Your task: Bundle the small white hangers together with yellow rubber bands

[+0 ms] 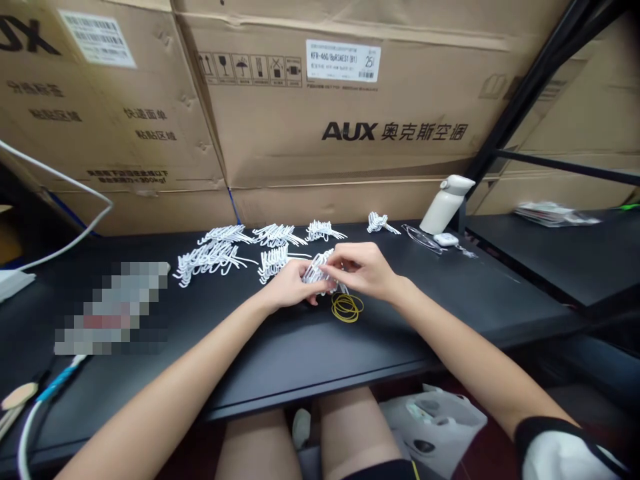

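The left hand (pixel 289 287) and right hand (pixel 364 267) partly hide white hooks (pixel 315 269); pixelation blurs a grey object (pixel 117 300).

Cardboard boxes (pixel 280 143) stand behind a black table (pixel 310 357).

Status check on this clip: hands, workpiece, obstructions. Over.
Left hand gripping white hook bundle. Right hand working fingers against it. Yellow bands close on near side, not visibly blocking.

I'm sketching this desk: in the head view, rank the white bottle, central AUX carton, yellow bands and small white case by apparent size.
1. Central AUX carton
2. White bottle
3. Yellow bands
4. Small white case
The bands lie nearer the camera than the case, perhaps exaggerating their lead.
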Demonstrator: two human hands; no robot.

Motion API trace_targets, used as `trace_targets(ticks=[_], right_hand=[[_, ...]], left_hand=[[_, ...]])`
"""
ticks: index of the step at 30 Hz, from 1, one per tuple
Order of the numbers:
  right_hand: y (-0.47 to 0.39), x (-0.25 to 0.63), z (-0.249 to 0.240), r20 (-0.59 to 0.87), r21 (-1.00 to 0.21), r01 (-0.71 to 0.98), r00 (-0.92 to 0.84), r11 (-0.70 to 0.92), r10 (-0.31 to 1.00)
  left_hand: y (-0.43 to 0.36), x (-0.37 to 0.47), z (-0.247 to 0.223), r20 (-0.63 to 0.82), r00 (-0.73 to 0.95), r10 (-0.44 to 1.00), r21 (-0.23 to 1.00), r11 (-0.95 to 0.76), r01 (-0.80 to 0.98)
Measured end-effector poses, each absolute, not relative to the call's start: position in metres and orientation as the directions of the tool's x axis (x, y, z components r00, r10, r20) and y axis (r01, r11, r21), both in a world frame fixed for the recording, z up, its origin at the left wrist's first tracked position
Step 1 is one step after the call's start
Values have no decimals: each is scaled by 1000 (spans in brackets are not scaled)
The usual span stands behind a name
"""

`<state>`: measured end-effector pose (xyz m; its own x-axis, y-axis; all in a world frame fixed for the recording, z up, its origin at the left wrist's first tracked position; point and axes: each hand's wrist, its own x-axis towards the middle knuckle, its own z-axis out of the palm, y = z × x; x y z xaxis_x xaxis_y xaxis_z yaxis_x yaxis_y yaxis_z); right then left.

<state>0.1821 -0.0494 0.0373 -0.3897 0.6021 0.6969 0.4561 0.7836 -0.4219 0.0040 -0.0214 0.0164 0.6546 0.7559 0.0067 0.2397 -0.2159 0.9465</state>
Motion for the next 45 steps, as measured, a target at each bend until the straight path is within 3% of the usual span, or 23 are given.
trace_targets(ticks=[3, 6, 10, 13, 16, 24, 31, 34, 38, 45], right_hand=[[-46, 181, 33, 778, -431, 505, -212, 748, 591], [-37, 184, 29, 731, -599, 489, 11, 634, 682], [-22, 187, 20, 474, -872, 211, 134, 442, 870], [-17, 184, 14, 238, -971, 16, 114, 237, 965], [-17, 179, 9, 217, -976, -21, 76, 219, 973], [-33, 166, 5, 520, -842, 239, 120, 484, 846], [-40, 163, 5, 558, -813, 284, 133, 508, 819], [-42, 162, 6, 561, -820, 259, 182, 511, 808], [-39, 162, 8, 483, -874, 159, 205, 458, 851], [-26, 166, 7, 197, -976, -65, 166, 210, 966]], left_hand=[[-25, 4, 20, 4, 676, 736, 945, -224, 238], [-26, 3, 22, 39, 673, 738, 943, -251, 220], [-21, -1, 21, 109, 617, 779, 931, -298, 212], [-18, -2, 18, 105, 616, 781, 915, -318, 248], [-17, -2, 15, 75, 641, 764, 910, -315, 269], [-21, 2, 12, 41, 615, 787, 913, -280, 298], [-25, 4, 11, 241, 559, 793, 790, -495, 362], [-23, 3, 11, 262, 551, 793, 756, -523, 393], [-20, 1, 10, 251, 537, 805, 714, -529, 458], [-18, -2, 13, 233, 541, 808, 671, -536, 512]])
